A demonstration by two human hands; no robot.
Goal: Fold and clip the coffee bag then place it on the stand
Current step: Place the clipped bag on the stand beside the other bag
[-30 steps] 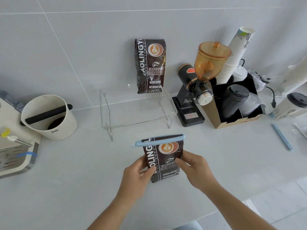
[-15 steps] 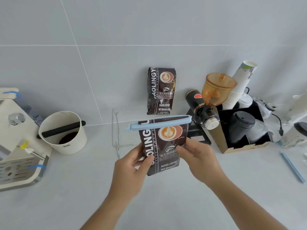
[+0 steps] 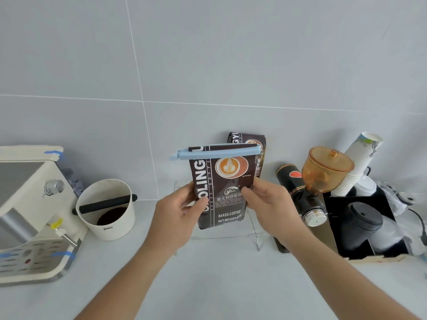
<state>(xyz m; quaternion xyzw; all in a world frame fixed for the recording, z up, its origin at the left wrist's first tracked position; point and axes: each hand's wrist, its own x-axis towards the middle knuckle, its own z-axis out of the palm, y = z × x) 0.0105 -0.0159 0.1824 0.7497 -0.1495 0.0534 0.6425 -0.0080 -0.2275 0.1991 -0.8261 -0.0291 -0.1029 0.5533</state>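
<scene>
Coffee bag [image 3: 221, 188] risen higher, nearer the stand [image 3: 255, 236].

Single head view, close, looking forward-down over counter [image 3: 208, 285] toward tiled wall [image 3: 208, 54].

coffee bag [image 3: 221, 188], front panel: large vertical white letters "oling" showing, first letters hidden by the left hand [image 3: 178, 211]; a smaller vertical line reads "baked coffee". lower front: "baked.coffee", then "net.weight:" with the figure unclear. chinese characters mid-panel, too small to read. second bag [image 3: 250, 140] behind: "gy". white knock box [image 3: 108, 211]: small logo, illegible.
</scene>
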